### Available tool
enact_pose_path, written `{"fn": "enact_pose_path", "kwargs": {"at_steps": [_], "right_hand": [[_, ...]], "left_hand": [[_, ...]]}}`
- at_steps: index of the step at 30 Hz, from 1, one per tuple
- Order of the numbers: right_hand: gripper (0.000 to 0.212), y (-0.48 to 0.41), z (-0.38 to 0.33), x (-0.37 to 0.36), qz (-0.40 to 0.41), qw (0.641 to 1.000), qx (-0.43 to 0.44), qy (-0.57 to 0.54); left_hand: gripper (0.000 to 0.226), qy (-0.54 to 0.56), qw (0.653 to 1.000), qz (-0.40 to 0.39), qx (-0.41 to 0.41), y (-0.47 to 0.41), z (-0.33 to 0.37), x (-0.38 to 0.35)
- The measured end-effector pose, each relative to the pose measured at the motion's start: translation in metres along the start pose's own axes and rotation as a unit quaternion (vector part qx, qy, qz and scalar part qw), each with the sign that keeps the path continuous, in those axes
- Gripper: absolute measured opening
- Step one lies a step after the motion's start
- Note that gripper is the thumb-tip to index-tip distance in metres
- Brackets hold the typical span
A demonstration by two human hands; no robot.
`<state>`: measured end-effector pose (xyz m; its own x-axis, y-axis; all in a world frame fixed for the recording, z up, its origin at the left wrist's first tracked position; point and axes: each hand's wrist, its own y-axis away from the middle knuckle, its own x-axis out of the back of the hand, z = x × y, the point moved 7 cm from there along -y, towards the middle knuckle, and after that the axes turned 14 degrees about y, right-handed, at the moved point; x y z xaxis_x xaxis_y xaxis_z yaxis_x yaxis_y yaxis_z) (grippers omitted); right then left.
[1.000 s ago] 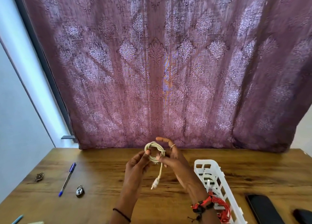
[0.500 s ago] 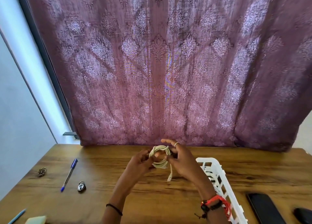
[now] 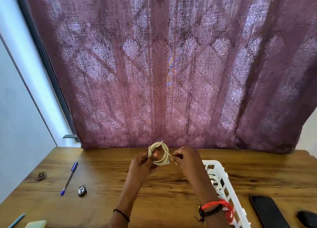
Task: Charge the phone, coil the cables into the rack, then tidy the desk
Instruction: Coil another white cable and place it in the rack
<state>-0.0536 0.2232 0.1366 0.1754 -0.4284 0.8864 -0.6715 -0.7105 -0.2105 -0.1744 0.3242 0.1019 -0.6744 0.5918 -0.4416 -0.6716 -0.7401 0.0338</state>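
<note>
A white cable is wound into a small coil and held above the wooden desk, near its far edge. My left hand grips the coil's left side, thumb through the loop. My right hand pinches the cable's loose end at the coil's right side. The white plastic rack stands just right of my right forearm, with a red cable and something white inside. A black phone lies flat to the rack's right.
On the left of the desk lie a blue pen, a small padlock and a dark trinket. Another pen and a pale pad sit at the near left edge. A black mouse is at far right. A purple curtain hangs behind.
The dangling cable end has been drawn up and is now pinched in my right hand beside the coil. Both hands stay over the far middle of the desk.
</note>
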Motion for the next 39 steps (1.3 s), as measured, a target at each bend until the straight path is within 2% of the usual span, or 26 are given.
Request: {"fn": "enact_pose_path", "kwargs": {"at_steps": [2, 6, 9, 12, 17, 21, 23, 27, 33, 36, 39], "right_hand": [[0.015, -0.001, -0.002, 0.002, 0.022, 1.0, -0.015, 0.009], [0.022, 0.004, -0.01, 0.008, 0.076, 0.997, -0.021, -0.006], [0.021, 0.01, -0.012, 0.011, 0.109, 0.991, -0.034, -0.073], [0.018, 0.013, -0.014, 0.008, 0.096, 0.985, -0.038, -0.138], [0.022, 0.015, -0.021, 0.005, 0.093, 0.98, -0.036, -0.172], [0.022, 0.013, -0.027, -0.006, 0.056, 0.98, -0.026, -0.187], [0.025, 0.013, -0.03, -0.009, 0.038, 0.981, -0.016, -0.192], [0.021, 0.01, -0.023, -0.01, 0.063, 0.971, -0.029, -0.229], [0.007, 0.013, -0.024, -0.005, 0.005, 0.938, -0.014, -0.346], [0.016, 0.012, -0.022, -0.005, -0.007, 0.927, -0.011, -0.376], [0.014, 0.011, -0.019, -0.009, -0.023, 0.92, -0.013, -0.39]], "left_hand": [[0.01, 0.016, 1.0, -0.001, -0.001, 0.001, 0.0, -0.002], [0.021, 0.072, 0.997, 0.014, -0.002, 0.0, -0.004, -0.001], [0.017, 0.109, 0.994, 0.031, 0.005, 0.001, -0.008, 0.001], [0.02, 0.116, 0.992, 0.04, 0.003, 0.004, -0.012, 0.004], [0.018, 0.125, 0.99, 0.067, -0.017, 0.004, -0.015, 0.005], [0.011, 0.125, 0.988, 0.085, -0.032, 0.007, -0.011, 0.007], [0.013, 0.113, 0.989, 0.081, -0.039, 0.008, -0.009, 0.007], [0.017, 0.091, 0.994, 0.053, -0.032, 0.009, -0.009, 0.004], [0.024, 0.098, 0.994, 0.037, 0.03, 0.008, -0.012, 0.005], [0.03, 0.107, 0.991, 0.011, 0.081, 0.008, -0.014, 0.002], [0.028, 0.151, 0.98, -0.024, 0.125, 0.012, -0.015, -0.004]]}}
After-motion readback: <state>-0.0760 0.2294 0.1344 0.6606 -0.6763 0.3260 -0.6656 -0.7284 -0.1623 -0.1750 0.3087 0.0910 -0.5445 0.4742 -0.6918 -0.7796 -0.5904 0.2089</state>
